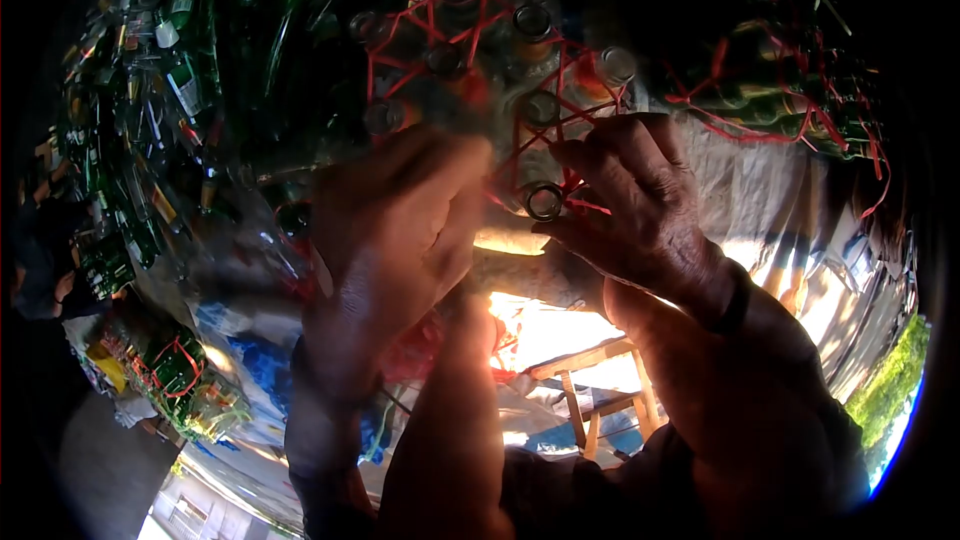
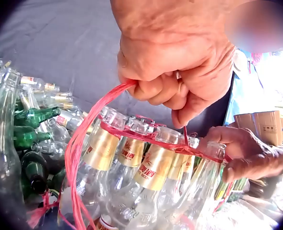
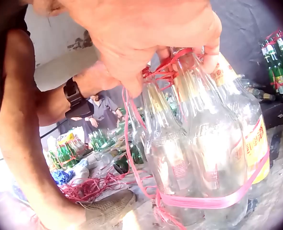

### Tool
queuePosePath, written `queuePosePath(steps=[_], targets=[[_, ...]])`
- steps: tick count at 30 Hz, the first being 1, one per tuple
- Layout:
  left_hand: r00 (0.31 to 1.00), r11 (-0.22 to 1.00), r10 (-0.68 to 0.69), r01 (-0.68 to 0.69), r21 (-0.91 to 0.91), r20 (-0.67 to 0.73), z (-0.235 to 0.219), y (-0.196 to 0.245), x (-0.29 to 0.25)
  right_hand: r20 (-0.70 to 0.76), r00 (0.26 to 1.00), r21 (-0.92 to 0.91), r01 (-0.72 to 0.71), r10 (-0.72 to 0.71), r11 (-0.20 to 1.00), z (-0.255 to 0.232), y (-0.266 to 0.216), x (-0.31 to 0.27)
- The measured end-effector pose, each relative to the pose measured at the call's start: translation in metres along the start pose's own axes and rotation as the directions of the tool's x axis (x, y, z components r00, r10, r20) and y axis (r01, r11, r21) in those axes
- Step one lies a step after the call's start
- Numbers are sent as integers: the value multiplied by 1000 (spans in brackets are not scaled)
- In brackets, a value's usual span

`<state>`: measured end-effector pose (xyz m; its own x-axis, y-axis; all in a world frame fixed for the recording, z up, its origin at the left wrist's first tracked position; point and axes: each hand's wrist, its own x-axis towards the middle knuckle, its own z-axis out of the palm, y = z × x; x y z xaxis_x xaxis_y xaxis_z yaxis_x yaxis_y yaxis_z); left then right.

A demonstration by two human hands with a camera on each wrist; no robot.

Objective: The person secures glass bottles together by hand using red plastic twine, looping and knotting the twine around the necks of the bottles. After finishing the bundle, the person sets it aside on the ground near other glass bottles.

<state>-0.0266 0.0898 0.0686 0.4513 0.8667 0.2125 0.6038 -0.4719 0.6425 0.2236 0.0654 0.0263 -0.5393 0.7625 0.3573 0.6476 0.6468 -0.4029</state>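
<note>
Clear glass bottles [image 2: 148, 175] with gold neck labels stand bundled together. Red plastic string [image 2: 132, 136] zigzags around their necks, and a wide pink band [image 3: 208, 200] circles their lower bodies. Above the bundle, my left hand [image 2: 180, 62] is curled tightly around the red string; one strand runs taut down from its fingers to the necks, while a thick loose length [image 2: 77, 148] hangs down beside the bottles. My right hand [image 3: 151, 38] grips a bottle neck at the bundle's edge, fingers on one side and thumb near the string. In the head view, my right hand [image 1: 650, 180] is beside the near bottle mouth [image 1: 543, 200].
Many loose green and clear bottles [image 1: 170, 140] lie piled at the left. Another tied bundle of green bottles [image 1: 770, 105] is at the right. Tangled red string [image 3: 96, 187] lies on the ground near my shoe [image 3: 110, 206]. A wooden stool [image 1: 600, 400] and cardboard boxes [image 2: 261, 127] stand nearby.
</note>
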Motion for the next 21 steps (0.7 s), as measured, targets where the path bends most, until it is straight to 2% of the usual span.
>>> queuePosePath(steps=[1, 3, 7, 9, 10, 12, 13, 15, 19, 21], targets=[[1000, 1000, 0, 0, 0, 4, 1, -3, 1, -1, 1000, 2, -4, 4, 1000, 1, -1, -1], [990, 985, -133, 137, -106, 41, 4, -10, 5, 20, 999, 23, -45, 45, 999, 2, -1, -3], [978, 975, -179, 191, -112, 108, 1, -16, 15, 82, 995, 27, -63, 60, 998, 0, -3, -5], [972, 927, -201, 228, -298, 120, 0, -22, 17, 34, 997, 95, -79, 76, 992, -3, -4, -2], [972, 926, -203, 230, -298, 119, -2, -23, 20, 36, 997, 97, -78, 75, 992, -2, -3, -2], [955, 926, -200, 257, -276, 218, -9, -25, 27, -3, 997, 50, 77, -77, 996, -2, 2, 0], [955, 926, -202, 258, -277, 216, -8, -28, 28, -2, 997, 50, 79, -79, 996, 0, 2, 0], [916, 834, -285, 382, -397, 283, -9, -32, 29, -49, 993, -2, 107, -107, 994, 5, 1, 0], [909, 855, -283, 383, -349, 306, -12, -33, 31, -50, 998, 34, 33, -31, 999, 3, 0, 1], [910, 878, -277, 370, -304, 308, -14, -31, 32, -6, 980, 8, 197, -197, 980, -2, 5, 2]])
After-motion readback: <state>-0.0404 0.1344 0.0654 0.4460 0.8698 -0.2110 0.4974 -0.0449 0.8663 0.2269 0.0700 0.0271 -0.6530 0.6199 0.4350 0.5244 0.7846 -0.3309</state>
